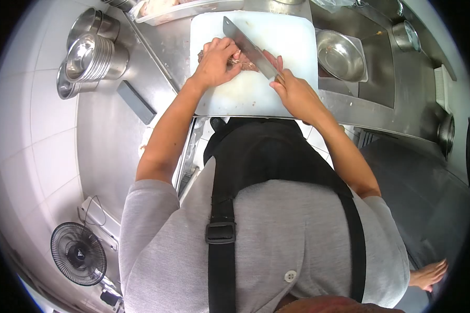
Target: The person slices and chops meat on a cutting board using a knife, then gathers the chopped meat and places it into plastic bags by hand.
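A white cutting board (pixel 235 96) lies on the steel counter in front of me, with a piece of brownish-red meat (pixel 247 64) across it. My left hand (pixel 218 62) presses on the meat with its fingers curled over it; part of the meat is hidden beneath them. My right hand (pixel 296 94) is wrapped round the handle of a large cleaver (pixel 250 49). The broad blade slants up and to the left over the meat, its far corner beyond my left fingers. A reddish slice shows on the right side of the blade.
Right of the board sits a steel bowl (pixel 341 56). A tray of meat (pixel 185 11) is behind the board. Stacked steel bowls (pixel 91 57) and a grey block (pixel 136 101) stand left. A fan (pixel 78 254) is lower left; another person's hand (pixel 430 275) shows lower right.
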Tool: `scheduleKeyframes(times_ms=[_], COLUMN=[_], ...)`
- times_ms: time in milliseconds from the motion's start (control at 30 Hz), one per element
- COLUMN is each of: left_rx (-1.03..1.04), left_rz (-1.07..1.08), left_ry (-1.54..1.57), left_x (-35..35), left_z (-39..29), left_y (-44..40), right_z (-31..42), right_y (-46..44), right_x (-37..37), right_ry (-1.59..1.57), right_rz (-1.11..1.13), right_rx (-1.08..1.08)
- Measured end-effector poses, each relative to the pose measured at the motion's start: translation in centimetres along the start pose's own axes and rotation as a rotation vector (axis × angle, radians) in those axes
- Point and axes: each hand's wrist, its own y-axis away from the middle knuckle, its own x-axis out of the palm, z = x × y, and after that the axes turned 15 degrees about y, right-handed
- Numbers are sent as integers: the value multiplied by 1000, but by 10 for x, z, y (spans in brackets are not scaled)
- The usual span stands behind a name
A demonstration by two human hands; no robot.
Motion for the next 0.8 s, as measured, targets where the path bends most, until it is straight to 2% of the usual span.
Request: scheduleKeyframes(times_ms=[67,267,367,433,500,600,667,800], left_rx=[12,-22,-50,-45,-33,-29,-57,-96], left_rz=[-11,5,14,12,35,41,63,89], left_ry=[2,-9,-9,4,7,17,19,-13], left_x=[2,1,0,0,1,-16,-25,-22], left_z=[1,2,-2,3,3,0,1,1], left_y=[0,-1,1,-2,2,-5,-5,1], right_z=[2,-1,-4,-19,-21,-29,-22,-18], right_y=[11,9,-41,-80,-75,-55,-33,-35], right_x=[-7,7,60,91,96,71,49,43], right_ry=[59,-21,-26,273,343,123,-22,22], right_rz=[63,58,-28,-547,-686,-326,-2,27], right_rx=[48,47,54,-227,-323,-179,23,19])
